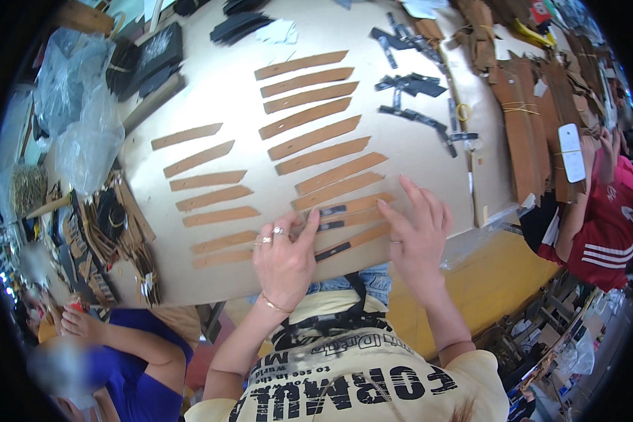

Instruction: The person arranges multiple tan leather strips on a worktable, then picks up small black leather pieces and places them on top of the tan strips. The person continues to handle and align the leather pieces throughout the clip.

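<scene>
Brown leather-like strips lie in two slanted columns on the pale table. Near its front edge, my left hand (286,257), with rings on it, is curled, its fingertips pressed on the left end of a brown strip (370,202) bearing a small black piece (333,210). My right hand (423,228) is open, fingers apart, with the thumb touching that strip's right end. Just below lie another strip with a black piece (331,226) and a front strip (371,239) with a longer black piece (333,251). The undersides of my left fingers are hidden.
Small black pieces (411,86) lie scattered at the far right. Bundled brown strips (520,119) stack along the right side, near a person in red (605,232). Plastic bags (81,105) and more bundles (119,232) crowd the left, where a person in blue (144,352) sits.
</scene>
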`<action>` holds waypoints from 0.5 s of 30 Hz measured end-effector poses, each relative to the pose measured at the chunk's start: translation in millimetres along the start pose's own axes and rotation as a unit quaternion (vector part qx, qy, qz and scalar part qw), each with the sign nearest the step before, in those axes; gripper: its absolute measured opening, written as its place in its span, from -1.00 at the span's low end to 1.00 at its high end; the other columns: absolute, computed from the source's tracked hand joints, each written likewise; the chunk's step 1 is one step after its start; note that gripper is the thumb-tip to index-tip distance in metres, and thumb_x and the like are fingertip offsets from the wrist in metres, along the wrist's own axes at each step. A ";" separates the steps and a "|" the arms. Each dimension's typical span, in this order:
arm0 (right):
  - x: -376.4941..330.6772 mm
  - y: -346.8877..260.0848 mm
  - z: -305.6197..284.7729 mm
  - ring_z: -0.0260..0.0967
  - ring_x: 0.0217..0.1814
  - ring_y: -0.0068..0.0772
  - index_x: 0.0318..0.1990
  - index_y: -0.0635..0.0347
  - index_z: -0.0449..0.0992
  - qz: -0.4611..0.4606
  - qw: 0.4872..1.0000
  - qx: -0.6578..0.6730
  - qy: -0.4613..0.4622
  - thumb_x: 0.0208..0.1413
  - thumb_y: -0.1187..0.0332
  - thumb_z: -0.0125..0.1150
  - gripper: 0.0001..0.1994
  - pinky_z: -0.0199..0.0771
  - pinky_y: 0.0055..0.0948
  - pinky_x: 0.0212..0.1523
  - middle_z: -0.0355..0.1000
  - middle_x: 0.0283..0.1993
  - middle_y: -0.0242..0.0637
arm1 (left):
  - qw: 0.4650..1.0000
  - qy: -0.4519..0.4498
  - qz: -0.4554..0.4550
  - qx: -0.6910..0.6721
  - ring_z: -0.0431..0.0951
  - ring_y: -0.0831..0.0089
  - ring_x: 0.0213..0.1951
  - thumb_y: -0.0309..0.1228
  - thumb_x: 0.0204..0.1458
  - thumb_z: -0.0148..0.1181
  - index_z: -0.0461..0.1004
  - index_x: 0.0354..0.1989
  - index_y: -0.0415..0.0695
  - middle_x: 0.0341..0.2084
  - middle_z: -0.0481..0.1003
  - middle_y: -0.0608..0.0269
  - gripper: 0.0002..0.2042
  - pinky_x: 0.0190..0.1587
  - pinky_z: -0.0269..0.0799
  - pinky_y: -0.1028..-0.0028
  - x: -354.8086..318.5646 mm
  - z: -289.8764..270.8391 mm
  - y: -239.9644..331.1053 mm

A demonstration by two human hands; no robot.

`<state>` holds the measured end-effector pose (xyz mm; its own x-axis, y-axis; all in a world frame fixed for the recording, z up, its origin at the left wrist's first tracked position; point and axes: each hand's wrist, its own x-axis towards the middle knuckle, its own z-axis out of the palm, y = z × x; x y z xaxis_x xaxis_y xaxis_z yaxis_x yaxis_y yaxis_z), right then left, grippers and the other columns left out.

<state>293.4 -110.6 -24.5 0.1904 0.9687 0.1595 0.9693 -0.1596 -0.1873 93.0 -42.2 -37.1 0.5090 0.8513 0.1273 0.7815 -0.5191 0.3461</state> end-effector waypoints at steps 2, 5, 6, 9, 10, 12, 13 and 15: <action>13.5 18.2 2.0 0.38 0.08 -0.28 0.08 0.01 0.55 0.042 0.986 0.152 0.060 0.06 0.49 0.21 -0.62 0.18 -0.22 0.13 0.47 0.11 -0.25 | 0.998 0.002 -0.010 -0.063 0.45 0.36 -0.32 -0.59 -0.20 0.23 0.65 -0.09 0.08 -0.27 0.46 0.33 -0.57 -0.30 0.40 0.35 0.2 0.8 -3.6; 42.2 48.4 4.3 0.42 0.05 -0.23 0.18 0.18 0.44 0.048 0.988 0.095 0.114 0.07 0.50 0.25 -0.54 0.25 -0.28 0.12 0.52 0.00 -0.24 | 0.987 0.002 -0.039 -0.155 0.44 0.34 -0.35 -0.66 -0.24 0.24 0.65 -0.10 0.01 -0.29 0.46 0.30 -0.56 -0.31 0.38 0.36 -3.5 -0.8 -7.1; 52.4 57.4 3.9 0.42 0.03 -0.25 0.20 0.15 0.42 0.046 0.991 0.074 0.106 0.07 0.48 0.25 -0.52 0.24 -0.27 0.12 0.52 -0.03 -0.24 | 0.987 0.025 -0.027 -0.158 0.44 0.34 -0.36 -0.66 -0.24 0.24 0.65 -0.11 0.01 -0.29 0.46 0.29 -0.56 -0.31 0.38 0.37 -4.0 -1.5 -7.6; 75.4 74.3 -1.3 0.42 0.00 -0.32 0.27 0.07 0.34 0.035 0.995 0.007 0.089 0.05 0.43 0.27 -0.43 0.22 -0.25 0.12 0.51 -0.12 -0.26 | 0.982 0.089 -0.005 -0.165 0.44 0.32 -0.35 -0.68 -0.25 0.24 0.65 -0.13 -0.01 -0.30 0.47 0.27 -0.57 -0.29 0.38 0.37 -2.2 -6.5 -9.3; 80.0 75.5 -2.6 0.42 0.00 -0.33 0.27 0.07 0.35 0.008 0.995 -0.003 0.098 0.04 0.43 0.27 -0.43 0.22 -0.25 0.12 0.51 -0.13 -0.27 | 0.981 0.102 -0.005 -0.165 0.45 0.32 -0.34 -0.68 -0.24 0.24 0.65 -0.14 -0.02 -0.30 0.48 0.27 -0.58 -0.27 0.38 0.36 -0.8 -8.8 -9.2; 89.3 75.8 -3.1 0.41 0.01 -0.35 0.26 0.05 0.35 -0.053 0.991 -0.021 0.122 0.03 0.42 0.27 -0.43 0.22 -0.26 0.12 0.51 -0.15 -0.30 | 0.979 0.120 -0.004 -0.165 0.47 0.30 -0.31 -0.68 -0.24 0.24 0.65 -0.15 -0.03 -0.28 0.49 0.26 -0.59 -0.24 0.39 0.35 3.9 -12.0 -7.2; 94.5 75.0 -1.6 0.41 0.00 -0.35 0.25 0.04 0.37 -0.067 0.991 -0.012 0.114 0.03 0.43 0.28 -0.44 0.23 -0.26 0.12 0.51 -0.14 -0.31 | 0.978 0.123 -0.001 -0.166 0.48 0.29 -0.29 -0.68 -0.24 0.25 0.64 -0.15 -0.03 -0.27 0.50 0.25 -0.59 -0.21 0.39 0.34 6.9 -13.1 -4.9; 104.2 71.6 4.8 0.41 -0.01 -0.36 0.24 0.02 0.40 -0.093 0.991 0.001 0.100 0.03 0.45 0.30 -0.45 0.23 -0.28 0.12 0.52 -0.10 -0.35 | 0.977 0.124 0.029 -0.171 0.50 0.27 -0.25 -0.67 -0.24 0.25 0.63 -0.15 -0.03 -0.24 0.51 0.24 -0.60 -0.17 0.39 0.33 14.4 -14.2 0.7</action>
<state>381.9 -20.1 -25.9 0.0361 0.9239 0.3809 0.9901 0.0186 -0.1390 95.8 -29.2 -21.9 0.4124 0.8359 0.3622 0.5670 -0.5467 0.6162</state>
